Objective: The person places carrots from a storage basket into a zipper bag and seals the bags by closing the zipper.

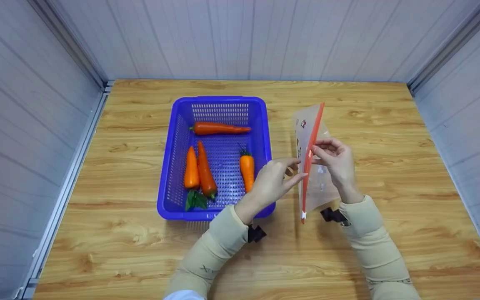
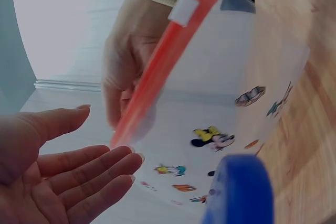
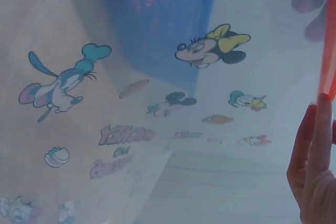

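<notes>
A translucent zip bag (image 1: 325, 183) with an orange-red slider strip and printed cartoon figures stands on edge, right of the basket. My right hand (image 1: 335, 160) pinches the bag's strip near its middle, from the right side. On the other side, my left hand (image 1: 274, 177) has its fingertips right at the strip. The left wrist view shows those fingers (image 2: 97, 174) extended and the thumb apart from them. The white slider (image 2: 184, 9) sits at the near end of the strip. Printed figures fill most of the right wrist view, where the right fingers (image 3: 317, 145) lie along the strip.
A blue plastic basket (image 1: 166, 166) stands left of the bag, holding several carrots, among them an orange one (image 1: 247, 168) at its right and a redder one (image 1: 221, 128) at the back. Green leaves (image 1: 196, 200) lie in its front left corner. Pale panels (image 1: 231, 37) wall the wooden table.
</notes>
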`<action>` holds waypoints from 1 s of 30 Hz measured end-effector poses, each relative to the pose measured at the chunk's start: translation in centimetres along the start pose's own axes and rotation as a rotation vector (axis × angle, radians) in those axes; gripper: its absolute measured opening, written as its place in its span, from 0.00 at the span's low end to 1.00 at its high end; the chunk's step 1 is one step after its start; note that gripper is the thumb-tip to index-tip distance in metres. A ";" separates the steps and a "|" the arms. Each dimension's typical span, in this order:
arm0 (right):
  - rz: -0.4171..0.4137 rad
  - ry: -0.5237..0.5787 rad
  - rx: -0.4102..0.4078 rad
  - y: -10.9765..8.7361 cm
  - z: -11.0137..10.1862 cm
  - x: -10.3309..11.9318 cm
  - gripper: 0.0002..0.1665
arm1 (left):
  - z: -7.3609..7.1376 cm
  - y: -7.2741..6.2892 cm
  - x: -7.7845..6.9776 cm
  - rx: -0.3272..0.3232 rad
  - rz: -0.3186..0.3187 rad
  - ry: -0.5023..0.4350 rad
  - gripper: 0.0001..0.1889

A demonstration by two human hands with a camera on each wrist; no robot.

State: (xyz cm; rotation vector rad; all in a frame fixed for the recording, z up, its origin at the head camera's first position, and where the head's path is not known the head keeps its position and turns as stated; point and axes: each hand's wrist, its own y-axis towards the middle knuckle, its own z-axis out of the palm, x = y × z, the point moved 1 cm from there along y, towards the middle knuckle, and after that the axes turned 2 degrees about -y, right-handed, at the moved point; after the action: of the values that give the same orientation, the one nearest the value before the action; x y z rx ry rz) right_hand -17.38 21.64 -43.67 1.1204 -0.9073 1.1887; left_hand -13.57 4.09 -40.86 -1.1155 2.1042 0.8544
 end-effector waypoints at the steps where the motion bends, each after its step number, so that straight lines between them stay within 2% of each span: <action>1: 0.003 0.001 -0.009 -0.1 0.2 0.1 0.12 | 0.1 0.0 0.0 -0.004 -0.009 0.001 0.18; 4: 0.034 -0.050 -0.062 -0.7 1.3 1.0 0.09 | 0.5 0.1 0.2 -0.020 -0.030 -0.011 0.17; 6: 0.059 -0.051 -0.086 -0.8 1.7 1.3 0.06 | 0.7 0.1 0.2 -0.031 -0.036 -0.021 0.17; 9: 0.081 -0.037 -0.109 -1.1 2.1 1.5 0.07 | 0.8 0.1 0.3 -0.045 -0.048 -0.028 0.16; 13: 0.038 -0.024 -0.089 -1.3 2.3 1.4 0.06 | 0.8 0.2 0.3 -0.059 -0.066 -0.018 0.14; 15: 0.005 0.039 -0.040 -0.6 1.1 -0.2 0.08 | 0.8 0.2 0.4 -0.068 -0.068 -0.015 0.13; 18: -0.037 0.062 0.002 0.7 -1.5 -3.7 0.11 | 0.7 0.3 0.5 -0.082 -0.074 -0.029 0.11; 19: -0.028 0.066 0.009 1.2 -2.2 -4.5 0.12 | 0.7 0.3 0.5 -0.088 -0.079 -0.037 0.11; 20: -0.050 0.052 0.026 1.7 -3.5 -6.0 0.13 | 0.7 0.3 0.6 -0.095 -0.086 -0.047 0.10; 23: -0.083 -0.072 0.010 2.4 -5.1 -7.5 0.15 | 0.5 0.3 0.8 -0.128 -0.093 -0.069 0.09; 24: -0.083 -0.064 0.012 2.6 -5.6 -8.0 0.14 | 0.5 0.3 0.9 -0.144 -0.090 -0.071 0.09; 25: -0.079 -0.077 -0.005 2.4 -5.1 -7.0 0.13 | 0.3 0.3 0.9 -0.164 -0.087 -0.075 0.08; 26: -0.109 -0.102 -0.014 2.1 -4.8 -6.5 0.14 | 0.3 0.3 0.9 -0.182 -0.084 -0.081 0.08; 30: -0.124 -0.136 -0.070 0.3 -1.1 -0.5 0.09 | -0.1 0.3 1.2 -0.240 -0.077 -0.123 0.06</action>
State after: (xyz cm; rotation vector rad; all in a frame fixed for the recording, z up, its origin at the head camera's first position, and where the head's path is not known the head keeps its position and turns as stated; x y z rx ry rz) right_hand -17.77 22.59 -44.33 1.1934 -0.9614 0.9821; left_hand -14.39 3.55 -41.61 -1.2234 1.8819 1.1316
